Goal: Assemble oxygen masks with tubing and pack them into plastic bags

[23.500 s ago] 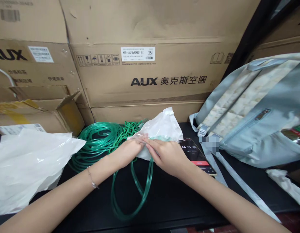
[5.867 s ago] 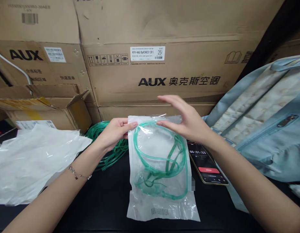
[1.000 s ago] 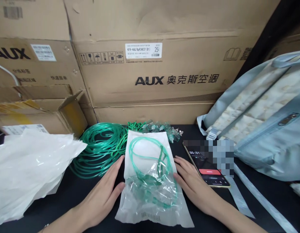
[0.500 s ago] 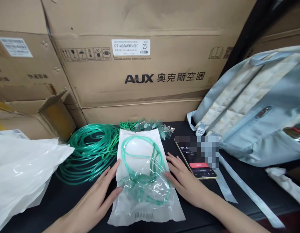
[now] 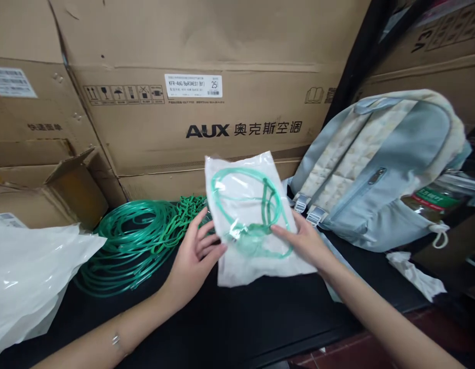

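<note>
A white-backed, clear-fronted pouch (image 5: 245,271) is raised off the black table, tilted. Inside it are a loop of green tubing (image 5: 241,171), a green strap and a translucent green plastic piece, too blurred to name surely. My right hand (image 5: 304,238) grips the pouch's right edge, thumb in front and fingers hidden behind. At the left edge is my left hand (image 5: 197,259), fingers apart and thumb tip touching the pouch. Left of that hand lie a big coil of green tubing (image 5: 124,218) and a heap of green elastic straps (image 5: 179,225).
Several white pouches (image 5: 37,277) are piled at the left. Cardboard boxes (image 5: 153,148) wall off the back, one open-flapped at the left. A pale blue backpack (image 5: 399,169) with a jar in its side pocket stands at the right. The black table (image 5: 206,323) has its edge at the front right.
My right hand has lifted the pouch off the table, and it is now higher and tilted. My left hand has moved up with it along the left edge. The view has turned right.
</note>
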Demonstrator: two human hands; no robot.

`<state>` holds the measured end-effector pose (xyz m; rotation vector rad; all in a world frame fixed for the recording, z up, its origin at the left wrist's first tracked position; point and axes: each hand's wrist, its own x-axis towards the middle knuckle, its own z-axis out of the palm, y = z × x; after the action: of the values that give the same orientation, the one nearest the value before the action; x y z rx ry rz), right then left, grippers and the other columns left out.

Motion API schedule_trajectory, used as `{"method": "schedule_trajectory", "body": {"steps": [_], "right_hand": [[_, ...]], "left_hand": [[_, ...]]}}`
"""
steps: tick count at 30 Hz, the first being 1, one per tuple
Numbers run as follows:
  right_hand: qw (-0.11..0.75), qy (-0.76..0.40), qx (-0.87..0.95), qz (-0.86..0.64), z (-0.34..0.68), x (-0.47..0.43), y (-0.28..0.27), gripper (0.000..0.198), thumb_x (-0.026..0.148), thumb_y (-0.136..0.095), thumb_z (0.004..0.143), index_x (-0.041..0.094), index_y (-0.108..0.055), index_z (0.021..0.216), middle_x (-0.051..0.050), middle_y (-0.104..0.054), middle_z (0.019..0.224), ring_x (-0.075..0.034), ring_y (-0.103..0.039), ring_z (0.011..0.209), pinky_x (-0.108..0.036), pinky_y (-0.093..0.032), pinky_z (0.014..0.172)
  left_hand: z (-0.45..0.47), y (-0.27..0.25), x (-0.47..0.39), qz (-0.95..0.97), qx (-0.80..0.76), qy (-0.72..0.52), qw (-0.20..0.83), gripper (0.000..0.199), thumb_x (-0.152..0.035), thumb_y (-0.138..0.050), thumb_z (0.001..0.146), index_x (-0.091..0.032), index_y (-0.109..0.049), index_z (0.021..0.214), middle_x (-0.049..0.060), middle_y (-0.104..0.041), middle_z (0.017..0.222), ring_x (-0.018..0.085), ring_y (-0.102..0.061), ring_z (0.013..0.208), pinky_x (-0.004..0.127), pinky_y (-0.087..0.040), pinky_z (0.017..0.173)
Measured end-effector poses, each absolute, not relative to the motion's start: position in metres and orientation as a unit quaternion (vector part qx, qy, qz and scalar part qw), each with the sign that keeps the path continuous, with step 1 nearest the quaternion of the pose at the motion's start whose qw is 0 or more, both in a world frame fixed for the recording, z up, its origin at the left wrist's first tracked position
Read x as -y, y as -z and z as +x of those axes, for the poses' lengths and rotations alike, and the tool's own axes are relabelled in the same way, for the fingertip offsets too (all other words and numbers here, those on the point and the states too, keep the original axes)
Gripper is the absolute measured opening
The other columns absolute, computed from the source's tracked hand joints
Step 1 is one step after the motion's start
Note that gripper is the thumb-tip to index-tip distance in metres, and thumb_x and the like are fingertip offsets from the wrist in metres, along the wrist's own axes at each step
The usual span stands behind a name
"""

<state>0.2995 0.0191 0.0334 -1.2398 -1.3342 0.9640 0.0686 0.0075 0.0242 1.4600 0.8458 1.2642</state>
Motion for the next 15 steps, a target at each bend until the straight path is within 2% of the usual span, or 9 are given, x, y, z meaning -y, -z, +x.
{"method": "schedule_trajectory", "body": {"steps": [2,3,5,7,9,12,15], "right_hand": [[0.541,-0.37,0.51,-0.557,0.33,-0.031,-0.045,0.049,0.042,-0.073,0.058,0.02,-0.056,0.099,-0.006,-0.067,0.097,-0.026,-0.064,0.083,-0.037,-0.054,0.069],[0.56,-0.341,0.489,-0.575,0.346,-0.038,-0.05,0.05,0.041,-0.075,0.054,0.02,-0.056,0.096,-0.006,-0.068,0.093,-0.025,-0.064,0.08,-0.036,-0.054,0.068],[0.575,-0.294,0.481,-0.593,0.375,-0.049,-0.058,0.05,0.04,-0.076,0.053,0.019,-0.057,0.094,-0.006,-0.067,0.093,-0.024,-0.064,0.08,-0.035,-0.053,0.07],[0.564,-0.272,0.495,-0.602,0.399,-0.059,-0.061,0.05,0.04,-0.075,0.054,0.019,-0.057,0.095,-0.006,-0.067,0.094,-0.023,-0.063,0.08,-0.033,-0.053,0.069],[0.541,-0.27,0.512,-0.61,0.416,-0.066,-0.059,0.048,0.041,-0.075,0.054,0.018,-0.058,0.094,-0.006,-0.067,0.091,-0.023,-0.064,0.078,-0.032,-0.054,0.066],[0.527,-0.275,0.521,-0.613,0.429,-0.076,-0.05,0.047,0.04,-0.074,0.055,0.017,-0.059,0.093,-0.005,-0.068,0.087,-0.022,-0.064,0.075,-0.03,-0.054,0.063],[0.521,-0.278,0.525,-0.613,0.435,-0.084,-0.039,0.048,0.04,-0.073,0.057,0.018,-0.058,0.097,-0.004,-0.068,0.088,-0.02,-0.064,0.075,-0.03,-0.054,0.066]], "left_hand": [[0.095,-0.022,-0.021,0.612,-0.333,-0.54,0.471,0.055,-0.031,-0.047,0.084,-0.023,-0.023,0.133,0.012,-0.046,0.13,0.021,-0.053,0.11,0.032,-0.046,0.089],[0.109,-0.019,-0.028,0.648,-0.325,-0.525,0.445,0.047,-0.033,-0.041,0.086,-0.021,-0.03,0.129,0.014,-0.047,0.128,0.021,-0.053,0.11,0.034,-0.045,0.089],[0.134,-0.014,-0.039,0.788,-0.289,-0.429,0.334,0.041,-0.038,-0.046,0.083,-0.016,-0.047,0.117,0.016,-0.051,0.122,0.026,-0.048,0.114,0.041,-0.037,0.096],[0.157,-0.012,-0.046,0.901,-0.203,-0.326,0.2,0.056,-0.049,-0.057,0.072,-0.014,-0.05,0.116,0.019,-0.049,0.125,0.033,-0.038,0.121,0.049,-0.026,0.101],[0.177,-0.012,-0.048,0.965,-0.067,-0.237,0.085,0.069,-0.058,-0.059,0.066,-0.012,-0.049,0.117,0.02,-0.045,0.13,0.034,-0.03,0.126,0.05,-0.015,0.104],[0.201,-0.014,-0.048,0.982,0.061,-0.181,-0.006,0.074,-0.063,-0.051,0.069,-0.007,-0.048,0.117,0.018,-0.048,0.128,0.029,-0.033,0.125,0.045,-0.013,0.106],[0.218,-0.012,-0.052,0.979,0.084,-0.184,-0.038,0.077,-0.068,-0.044,0.07,-0.005,-0.05,0.115,0.018,-0.055,0.119,0.028,-0.044,0.116,0.04,-0.019,0.103]]}}
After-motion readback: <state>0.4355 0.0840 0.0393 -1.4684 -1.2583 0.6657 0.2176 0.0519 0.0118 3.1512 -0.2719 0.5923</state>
